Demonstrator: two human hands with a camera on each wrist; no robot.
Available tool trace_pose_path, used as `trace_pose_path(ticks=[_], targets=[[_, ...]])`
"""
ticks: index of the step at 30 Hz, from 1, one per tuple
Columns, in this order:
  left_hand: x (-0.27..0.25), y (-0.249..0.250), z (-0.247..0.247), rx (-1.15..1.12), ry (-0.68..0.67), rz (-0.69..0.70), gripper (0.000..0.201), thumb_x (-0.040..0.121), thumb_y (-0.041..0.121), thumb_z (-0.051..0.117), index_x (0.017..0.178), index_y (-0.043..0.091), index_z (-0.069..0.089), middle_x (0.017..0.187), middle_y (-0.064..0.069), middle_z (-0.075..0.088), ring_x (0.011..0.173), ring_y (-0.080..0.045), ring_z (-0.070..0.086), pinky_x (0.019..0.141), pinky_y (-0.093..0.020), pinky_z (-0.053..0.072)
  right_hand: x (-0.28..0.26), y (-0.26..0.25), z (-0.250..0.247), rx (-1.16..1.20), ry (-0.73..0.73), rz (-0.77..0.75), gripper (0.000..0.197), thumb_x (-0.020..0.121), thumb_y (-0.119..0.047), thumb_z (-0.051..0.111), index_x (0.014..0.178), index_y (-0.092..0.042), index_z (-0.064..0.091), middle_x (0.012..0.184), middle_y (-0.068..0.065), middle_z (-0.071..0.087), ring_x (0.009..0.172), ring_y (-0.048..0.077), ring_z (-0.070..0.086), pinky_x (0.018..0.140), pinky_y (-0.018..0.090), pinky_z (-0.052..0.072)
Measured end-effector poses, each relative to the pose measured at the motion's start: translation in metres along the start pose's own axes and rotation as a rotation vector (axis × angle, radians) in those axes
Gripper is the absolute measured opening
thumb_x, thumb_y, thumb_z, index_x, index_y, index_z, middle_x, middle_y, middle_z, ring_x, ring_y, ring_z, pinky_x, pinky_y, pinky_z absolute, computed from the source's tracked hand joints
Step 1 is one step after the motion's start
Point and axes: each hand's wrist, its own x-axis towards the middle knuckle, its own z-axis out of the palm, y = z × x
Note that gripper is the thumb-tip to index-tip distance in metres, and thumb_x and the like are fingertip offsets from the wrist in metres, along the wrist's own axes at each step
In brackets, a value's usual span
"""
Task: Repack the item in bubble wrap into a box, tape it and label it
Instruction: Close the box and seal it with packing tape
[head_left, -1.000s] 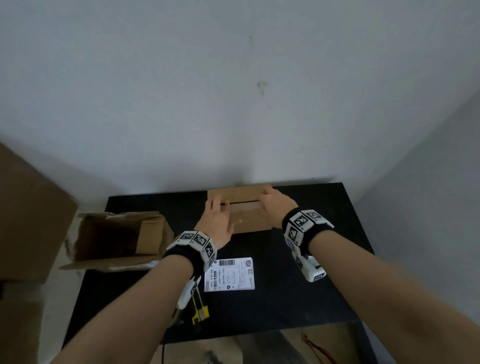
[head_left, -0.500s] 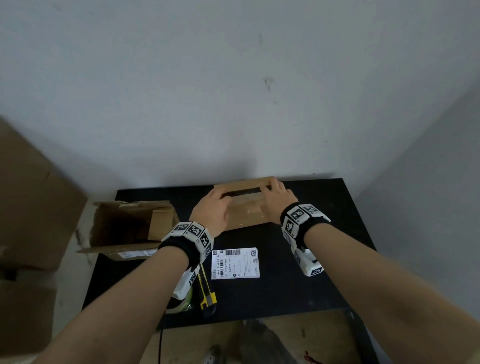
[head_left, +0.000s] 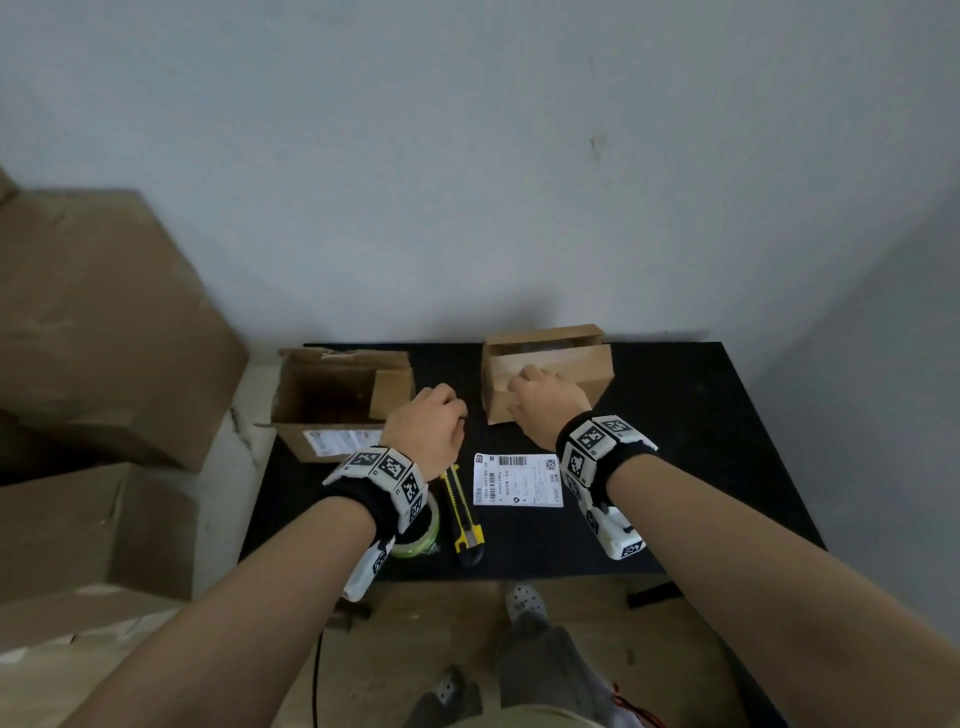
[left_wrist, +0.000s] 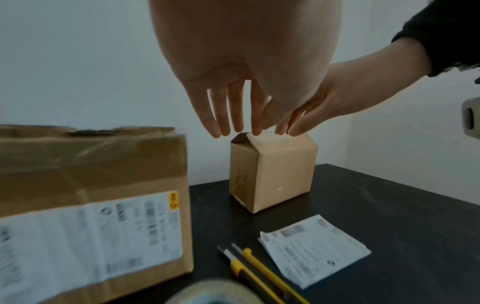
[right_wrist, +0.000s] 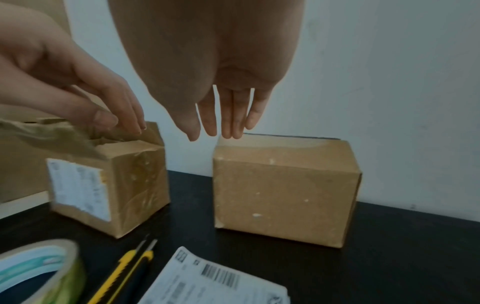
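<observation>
A small brown cardboard box (head_left: 550, 379) stands at the back of the black table (head_left: 685, 447), its top flaps folded over with a dark gap left along the far side. My right hand (head_left: 522, 387) is at the box's near top edge with straight fingers (right_wrist: 230, 127), tips right at the flap. My left hand (head_left: 449, 408) hangs beside the box on its left, fingers (left_wrist: 230, 123) relaxed and holding nothing. A white shipping label (head_left: 518, 479) lies flat in front of the box. The box's contents are hidden.
An opened, larger cardboard box (head_left: 337, 405) with an old label stands at the table's left. A yellow utility knife (head_left: 464, 514) and a roll of tape (head_left: 422, 532) lie near the front edge, under my left wrist. Big cartons (head_left: 98, 332) are stacked to the left of the table.
Both hands were pressing the small box's top flaps. The left hand has come off and drawn back to the left; the right has slid to the near edge. The view tilted down.
</observation>
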Motion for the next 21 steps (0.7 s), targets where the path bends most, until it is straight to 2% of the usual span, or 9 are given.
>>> trace_pose_path(ticks=[5, 10, 16, 19, 21], targets=[[-0.047, -0.021, 0.015, -0.02, -0.053, -0.049, 0.028, 0.095, 0.026, 0.043, 0.117, 0.018, 0.058, 0.121, 0.001, 0.05, 0.111, -0.016, 0.048, 0.085, -0.034, 0.049, -0.019, -0.04, 0.024, 0.049, -0.042, -0.067, 0.034, 0.096, -0.028, 0.046, 0.126, -0.013, 0.051, 0.124, 0.008, 0.052, 0.109, 0.026, 0.054, 0.089, 0.036, 0.044], [-0.085, -0.041, 0.037, -0.024, -0.132, -0.102, 0.027, 0.095, 0.027, 0.044, 0.116, 0.019, 0.059, 0.119, 0.002, 0.051, 0.11, -0.015, 0.049, 0.085, -0.033, 0.049, -0.029, -0.071, 0.056, 0.037, -0.089, -0.178, 0.03, 0.095, -0.021, 0.047, 0.122, -0.011, 0.054, 0.123, 0.009, 0.051, 0.111, 0.028, 0.053, 0.09, 0.036, 0.042], [-0.112, -0.051, 0.07, -0.066, -0.249, -0.144, 0.03, 0.094, 0.025, 0.045, 0.122, 0.023, 0.055, 0.126, 0.003, 0.052, 0.109, -0.016, 0.053, 0.084, -0.032, 0.049, -0.036, -0.091, 0.097, 0.098, -0.213, -0.135, 0.03, 0.094, -0.02, 0.048, 0.122, -0.015, 0.054, 0.121, 0.007, 0.052, 0.11, 0.03, 0.054, 0.089, 0.041, 0.047], [-0.118, -0.056, 0.086, -0.094, -0.307, -0.145, 0.038, 0.093, 0.024, 0.048, 0.131, 0.024, 0.049, 0.129, 0.002, 0.052, 0.115, -0.019, 0.05, 0.095, -0.034, 0.045, -0.038, -0.095, 0.112, 0.097, -0.227, -0.151, 0.031, 0.093, -0.019, 0.049, 0.123, -0.014, 0.055, 0.121, 0.006, 0.053, 0.108, 0.029, 0.056, 0.088, 0.038, 0.046], [-0.118, -0.058, 0.095, -0.051, -0.313, -0.099, 0.041, 0.092, 0.023, 0.049, 0.133, 0.023, 0.048, 0.127, 0.002, 0.054, 0.121, -0.018, 0.047, 0.111, -0.033, 0.029, -0.039, -0.096, 0.116, 0.105, -0.215, -0.148, 0.03, 0.093, -0.018, 0.05, 0.121, -0.013, 0.056, 0.12, 0.006, 0.053, 0.107, 0.028, 0.057, 0.086, 0.036, 0.046]])
